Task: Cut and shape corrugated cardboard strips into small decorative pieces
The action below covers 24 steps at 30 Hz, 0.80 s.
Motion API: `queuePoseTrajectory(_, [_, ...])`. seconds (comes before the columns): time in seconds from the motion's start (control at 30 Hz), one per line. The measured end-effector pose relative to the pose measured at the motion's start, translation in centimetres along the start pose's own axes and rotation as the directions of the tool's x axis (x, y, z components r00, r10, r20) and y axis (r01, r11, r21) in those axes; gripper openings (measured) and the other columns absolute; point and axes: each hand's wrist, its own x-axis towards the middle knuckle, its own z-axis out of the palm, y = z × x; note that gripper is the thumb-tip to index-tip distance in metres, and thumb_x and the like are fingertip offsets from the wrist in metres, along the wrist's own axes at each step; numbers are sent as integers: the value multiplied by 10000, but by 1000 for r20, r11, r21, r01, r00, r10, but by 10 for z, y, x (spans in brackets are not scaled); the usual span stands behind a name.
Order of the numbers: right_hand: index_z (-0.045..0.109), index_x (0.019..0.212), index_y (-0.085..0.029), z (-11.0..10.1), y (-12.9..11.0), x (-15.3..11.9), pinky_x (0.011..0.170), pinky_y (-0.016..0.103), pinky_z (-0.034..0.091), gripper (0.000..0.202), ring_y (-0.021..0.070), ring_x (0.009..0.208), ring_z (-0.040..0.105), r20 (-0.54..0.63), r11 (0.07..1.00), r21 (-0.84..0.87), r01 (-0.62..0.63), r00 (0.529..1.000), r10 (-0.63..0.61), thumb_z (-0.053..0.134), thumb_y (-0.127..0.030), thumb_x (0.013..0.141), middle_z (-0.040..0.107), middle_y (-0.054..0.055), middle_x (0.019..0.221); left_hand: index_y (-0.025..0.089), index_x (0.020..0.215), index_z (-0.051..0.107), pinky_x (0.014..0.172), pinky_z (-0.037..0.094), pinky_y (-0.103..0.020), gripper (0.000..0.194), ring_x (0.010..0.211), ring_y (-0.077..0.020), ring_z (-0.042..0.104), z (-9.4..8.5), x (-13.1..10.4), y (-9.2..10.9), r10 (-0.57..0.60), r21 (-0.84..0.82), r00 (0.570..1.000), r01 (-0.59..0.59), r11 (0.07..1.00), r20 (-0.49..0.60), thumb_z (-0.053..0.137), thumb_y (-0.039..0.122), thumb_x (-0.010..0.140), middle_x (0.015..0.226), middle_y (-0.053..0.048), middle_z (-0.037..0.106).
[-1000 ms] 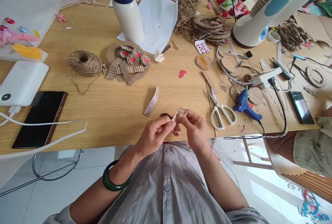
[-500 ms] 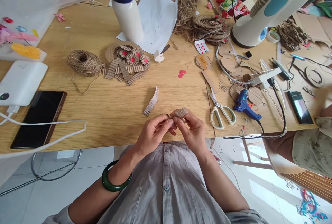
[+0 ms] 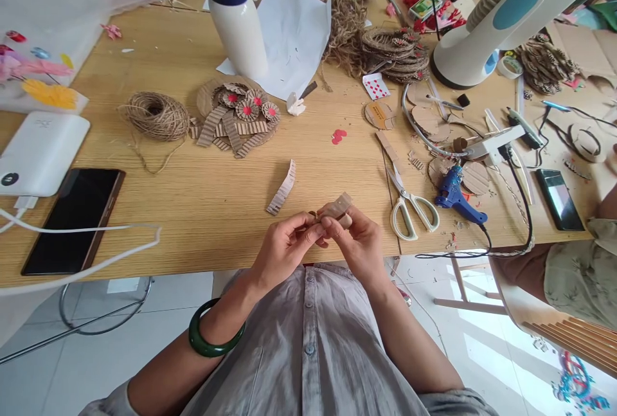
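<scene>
We are working at a smooth wooden table [image 3: 216,210] with fine, straight grain. Farther in, a round cardboard disc [image 3: 207,96] is carrying crossed, ribbed strips and looking well advanced, though we are not telling whether anything is glued. Our left hand [image 3: 289,239] and right hand [image 3: 357,236] are both pinching narrowly, sharing one piece above the near edge. Just beyond them, a loose strip [image 3: 282,188], corrugated and gently bent, is lying apparently unworked. The held cardboard strip [image 3: 340,204], tan and flat, is poking its free end past the right thumb; we are judging it partly shaped, its remainder hiding behind fingertips. Smallest, pleated rosettes [image 3: 247,110] are showing red centres on the disc.
</scene>
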Motion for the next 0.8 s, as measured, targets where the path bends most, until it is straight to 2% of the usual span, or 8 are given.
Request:
queuePoseTrajectory(0.1, [656, 808, -195, -1, -2, -1, 721, 293, 477, 152, 162, 777, 588, 46, 997, -52, 64, 997, -62, 677, -328, 879, 647, 35, 850, 168, 846, 669, 705, 558, -209, 203, 738, -129, 690, -1, -1, 2, 16, 45, 1000, -17, 999, 21, 614, 346, 925, 794, 0, 683])
queuePoseTrajectory(0.17, [658, 800, -191, -2, -3, -2, 685, 288, 478, 148, 152, 732, 589, 44, 996, -34, 82, 996, -81, 655, -306, 894, 650, 34, 837, 165, 830, 662, 719, 558, -216, 213, 747, -135, 691, -3, -1, 3, 26, 59, 998, -29, 998, 58, 596, 337, 937, 773, -5, 686])
queuePoseTrajectory(0.3, [628, 741, -183, -2, -5, 0, 543, 262, 432, 232, 116, 553, 505, 21, 987, 139, -80, 997, 78, 652, -359, 890, 579, -14, 637, 164, 848, 671, 799, 562, -246, 204, 820, -152, 702, -5, -3, 4, 24, 49, 991, -31, 998, 133, 580, 316, 949, 831, -28, 729])
queuePoseTrajectory(0.4, [620, 708, -181, -1, -5, 2, 531, 258, 427, 267, 113, 534, 499, 49, 974, 176, -142, 990, 135, 676, -389, 866, 556, -26, 591, 162, 843, 680, 834, 553, -246, 206, 855, -153, 702, -4, -3, 4, -4, 15, 993, 2, 1000, 119, 600, 328, 937, 854, -32, 741])
queuePoseTrajectory(0.53, [649, 722, -186, 1, -5, 0, 587, 265, 458, 257, 128, 602, 537, -15, 994, 57, -95, 995, 96, 681, -400, 859, 596, -6, 652, 157, 833, 685, 755, 550, -220, 236, 822, -154, 703, -2, -2, 4, -71, 2, 996, 71, 998, 58, 631, 372, 912, 827, -34, 740])
queuePoseTrajectory(0.67, [679, 819, -200, 2, -4, -4, 615, 274, 479, 210, 145, 668, 560, 11, 996, 73, -58, 998, 58, 694, -407, 853, 629, 11, 753, 161, 831, 680, 710, 541, -204, 229, 765, -138, 699, -1, -1, 4, -10, 80, 1000, 8, 997, 19, 617, 361, 923, 782, -18, 722])
queuePoseTrajectory(0.8, [640, 754, -195, 0, -3, -2, 561, 271, 460, 230, 135, 598, 530, 20, 987, 135, -90, 996, 89, 691, -396, 854, 600, -2, 670, 168, 858, 685, 759, 540, -209, 218, 799, -138, 699, -3, -2, 6, 45, 131, 994, -57, 990, 95, 573, 331, 951, 806, -19, 729])
